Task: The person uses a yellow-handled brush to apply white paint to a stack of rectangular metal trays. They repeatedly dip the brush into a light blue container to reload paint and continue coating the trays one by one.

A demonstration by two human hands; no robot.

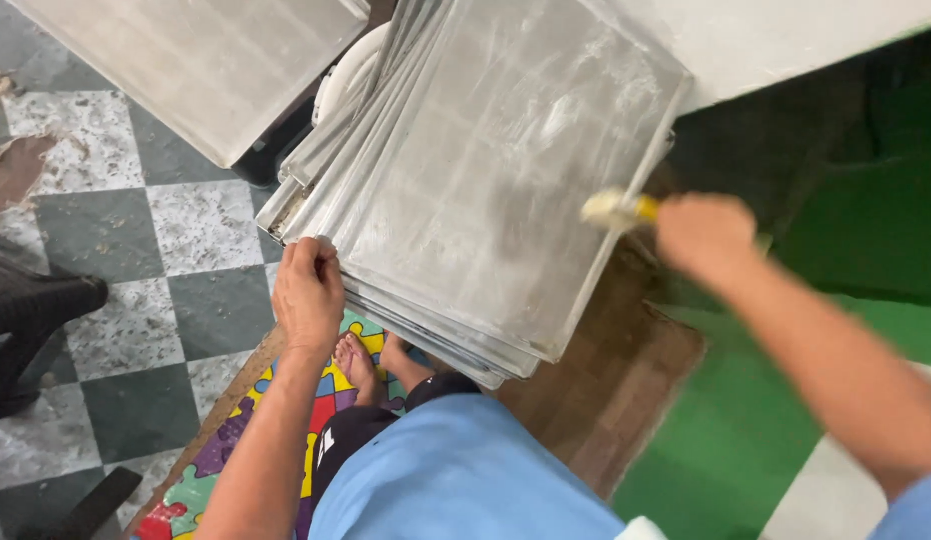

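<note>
Brushing top tray [496, 180] of stack.
Left hand [308, 295] clamps tray's near-left corner; right hand [704, 235] closed on brush [618, 209] at right edge. Risk: leaning stack slides onto feet [371, 360] below.

Stack of metal baking trays with a brush at its right edge

The stack of trays [426, 300] is made of flat, rectangular sheets of dull grey metal with shallow raised rims, piled unevenly so that their edges fan out at the near and left sides. The top tray [506, 170] lies tilted and turned at an angle, its surface smeared with pale, whitish streaks and a faint grid of lines. The left hand [308, 292] grips the stack's near left corner. The brush [618, 209], blurred, has pale bristles and a yellow ferrule; it sits at the top tray's right rim, held in the right hand [708, 236].
</note>
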